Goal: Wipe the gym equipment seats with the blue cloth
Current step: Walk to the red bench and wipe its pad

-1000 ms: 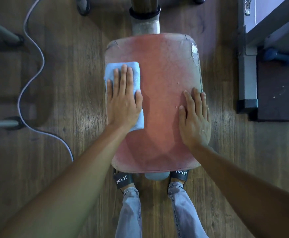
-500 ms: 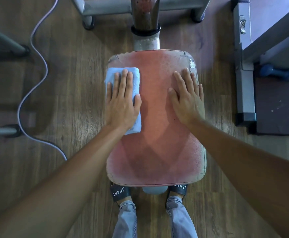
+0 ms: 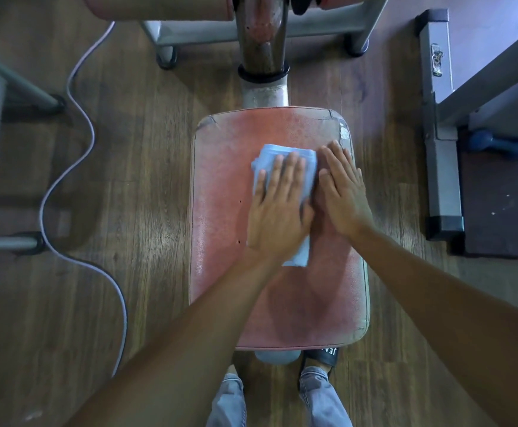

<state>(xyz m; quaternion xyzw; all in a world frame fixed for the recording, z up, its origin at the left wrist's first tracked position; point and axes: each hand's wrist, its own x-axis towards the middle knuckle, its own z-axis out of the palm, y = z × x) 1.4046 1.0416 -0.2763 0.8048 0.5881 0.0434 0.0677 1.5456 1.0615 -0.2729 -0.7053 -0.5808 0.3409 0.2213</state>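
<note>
A worn red padded seat (image 3: 220, 217) on a metal post fills the middle of the head view. The folded blue cloth (image 3: 274, 151) lies on the seat's upper middle. My left hand (image 3: 277, 211) presses flat on top of it, fingers pointing away from me, covering most of the cloth. My right hand (image 3: 344, 192) rests flat and bare on the seat just right of the cloth, near the seat's right edge, holding nothing. The two hands nearly touch.
The seat's post (image 3: 264, 57) rises behind it, with a second red pad (image 3: 159, 7) at the top. A cable (image 3: 48, 192) snakes over the wooden floor on the left beside metal legs (image 3: 20, 87). At right stand a grey machine frame (image 3: 442, 167) and a blue dumbbell (image 3: 498, 144).
My left hand has slid the cloth from the seat's left edge to its middle. My right hand moved up the right side, then stayed. The seat sits lower in view.
</note>
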